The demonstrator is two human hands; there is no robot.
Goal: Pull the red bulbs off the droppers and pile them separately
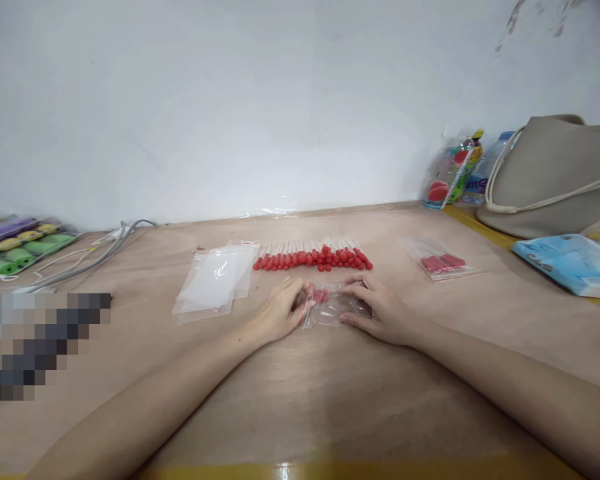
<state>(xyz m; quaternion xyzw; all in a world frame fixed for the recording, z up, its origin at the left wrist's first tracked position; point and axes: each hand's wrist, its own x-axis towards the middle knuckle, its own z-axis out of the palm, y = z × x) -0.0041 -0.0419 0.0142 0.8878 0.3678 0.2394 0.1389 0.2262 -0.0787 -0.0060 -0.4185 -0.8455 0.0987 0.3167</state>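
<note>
The left hand [279, 311] pinches the red-lined mouth of a small clear bag [331, 305], fingers curled narrow on its edge. The right hand [380, 311] lies on the bag's other end, fingers stretched out flat over the plastic and thumb along the near side. The bag lies on the table [300, 400] between the two hands, touching both, with a few red pieces showing inside near the left fingertips. Just beyond both hands runs a row of red-tipped sticks [313, 257], red ends towards the hands. Beyond the left hand and to its outer side lies a stack of empty bags [215, 280]; farther out that way, cables [80, 261] trail across the table. Beyond the right hand and to its outer side lies a filled bag [443, 264] with red pieces in it. Well apart on that side are a blue pack [570, 264], a beige tote [550, 177] and bottles [455, 172] by the wall.
</note>
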